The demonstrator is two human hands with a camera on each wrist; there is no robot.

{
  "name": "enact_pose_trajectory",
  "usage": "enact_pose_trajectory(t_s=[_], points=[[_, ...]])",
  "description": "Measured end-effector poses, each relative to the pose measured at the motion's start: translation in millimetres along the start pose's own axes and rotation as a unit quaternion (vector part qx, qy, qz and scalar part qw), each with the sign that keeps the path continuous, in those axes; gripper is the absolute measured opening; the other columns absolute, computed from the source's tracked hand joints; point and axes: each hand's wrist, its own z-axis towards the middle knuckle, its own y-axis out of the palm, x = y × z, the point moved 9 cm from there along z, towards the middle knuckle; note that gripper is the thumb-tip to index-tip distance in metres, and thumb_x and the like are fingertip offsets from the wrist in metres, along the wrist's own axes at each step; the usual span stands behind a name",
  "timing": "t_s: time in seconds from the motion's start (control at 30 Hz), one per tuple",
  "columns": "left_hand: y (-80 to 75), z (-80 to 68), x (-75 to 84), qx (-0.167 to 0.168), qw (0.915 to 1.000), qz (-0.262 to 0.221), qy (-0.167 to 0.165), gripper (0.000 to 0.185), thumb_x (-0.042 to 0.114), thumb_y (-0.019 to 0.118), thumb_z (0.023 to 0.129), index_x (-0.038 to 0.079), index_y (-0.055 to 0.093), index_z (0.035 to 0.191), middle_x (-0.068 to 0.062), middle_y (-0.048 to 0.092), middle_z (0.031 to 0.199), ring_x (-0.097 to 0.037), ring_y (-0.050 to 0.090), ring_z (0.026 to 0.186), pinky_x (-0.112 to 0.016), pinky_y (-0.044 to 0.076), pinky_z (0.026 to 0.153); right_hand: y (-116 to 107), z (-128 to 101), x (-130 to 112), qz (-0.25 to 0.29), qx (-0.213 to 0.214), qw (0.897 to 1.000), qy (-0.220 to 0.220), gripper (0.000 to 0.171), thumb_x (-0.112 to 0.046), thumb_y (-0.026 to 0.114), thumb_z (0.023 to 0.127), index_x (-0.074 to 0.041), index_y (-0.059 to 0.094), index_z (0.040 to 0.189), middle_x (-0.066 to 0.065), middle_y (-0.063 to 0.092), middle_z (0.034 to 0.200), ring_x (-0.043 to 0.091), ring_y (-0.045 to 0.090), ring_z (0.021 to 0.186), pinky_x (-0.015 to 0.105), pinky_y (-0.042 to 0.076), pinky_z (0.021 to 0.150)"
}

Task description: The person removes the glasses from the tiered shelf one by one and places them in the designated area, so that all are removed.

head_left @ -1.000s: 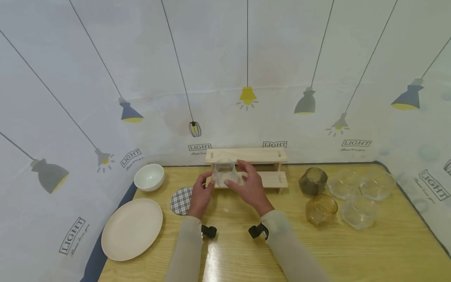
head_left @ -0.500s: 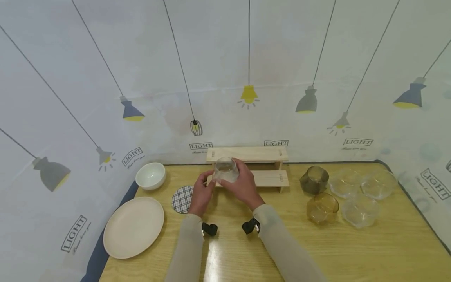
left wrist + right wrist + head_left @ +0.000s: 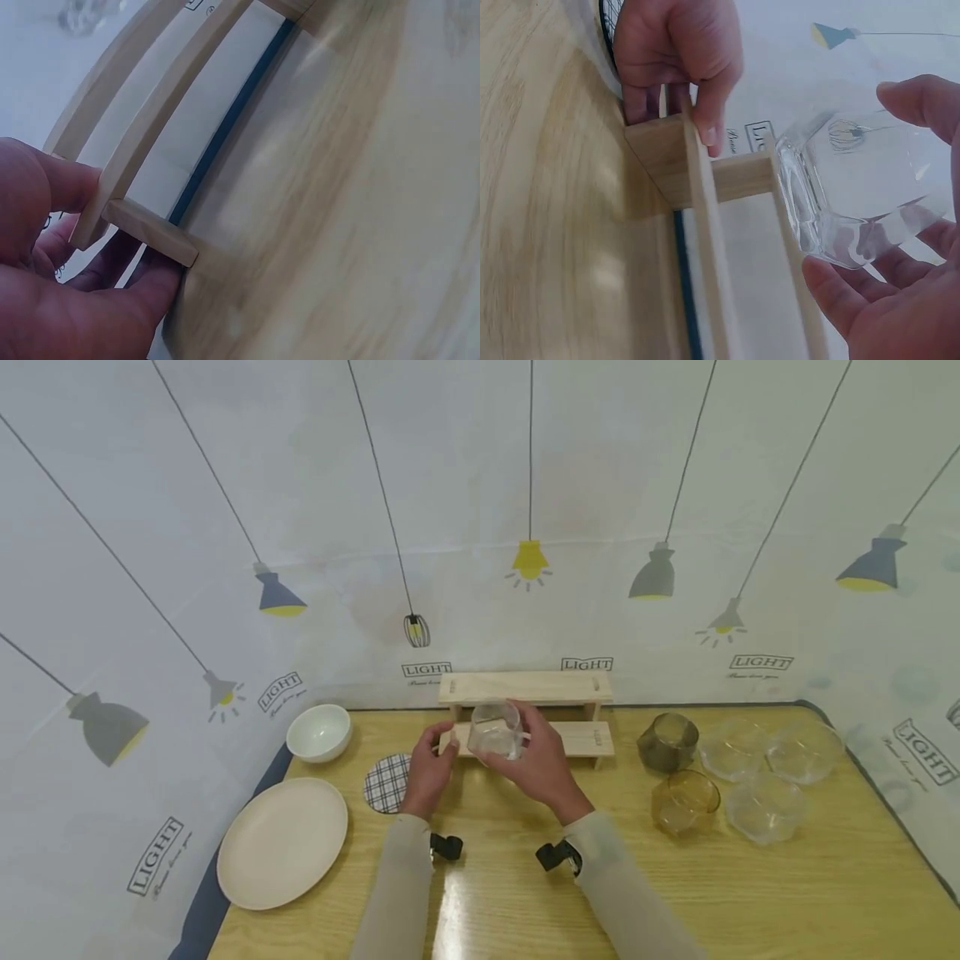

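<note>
Right hand (image 3: 536,764) has shifted the glass (image 3: 496,729) rightward, cupping its slick, breakable sides, while left hand (image 3: 429,768) pinches the rack (image 3: 577,739) end.

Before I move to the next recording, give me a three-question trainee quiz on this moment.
1. True or false: the right hand holds the clear glass cup.
2. What does the left hand grip? A) white bowl B) the wooden rack's end C) cream plate
3. Fill in: the checked coaster lies just beside the ___ hand.

Key: 1 true. 2 B, the wooden rack. 3 left.
</note>
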Motion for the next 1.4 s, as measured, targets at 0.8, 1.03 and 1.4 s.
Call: enact_pose_trajectory(t_s=[0.8,1.03,1.4], points=[[-0.2,-4.6,6.3,0.005,0.9999,0.003,0.013,0.041,0.028,0.063,0.108,0.021,0.059,0.148,-0.012,0.049,0.16,-0.033,0.048,0.144,-0.056,0.048,0.11,-119.8,-68.1,-27.5,-0.083,0.023,0.994,-0.068,0.083,-0.024,0.094,0.081,-0.019,0.053,0.153,0.009,0.068,0.13,0.028,0.066,0.119,0.046,0.062,0.092],[1.2,-5.2,6.5,0.0,0.9999,-0.008,0.011,0.042,0.028,0.063,0.107,0.019,0.058,0.149,-0.012,0.048,0.161,-0.033,0.048,0.143,-0.055,0.049,0.108,-166.3,-88.5,-30.9,-0.119,0.075,0.984,-0.109,0.084,-0.008,0.097,0.072,-0.011,0.059,0.147,0.011,0.071,0.119,0.013,0.069,0.101,0.012,0.055,0.084],[2.2,-6.1,8.2,0.002,0.9999,-0.013,0.005,0.041,0.025,0.063,0.108,0.019,0.058,0.148,-0.012,0.048,0.16,-0.033,0.048,0.142,-0.053,0.05,0.107,-247.3,-113.1,-3.0,-0.158,0.152,0.972,-0.088,0.089,0.003,0.096,0.067,-0.013,0.061,0.147,-0.006,0.066,0.124,-0.006,0.062,0.101,0.001,0.045,0.088]])
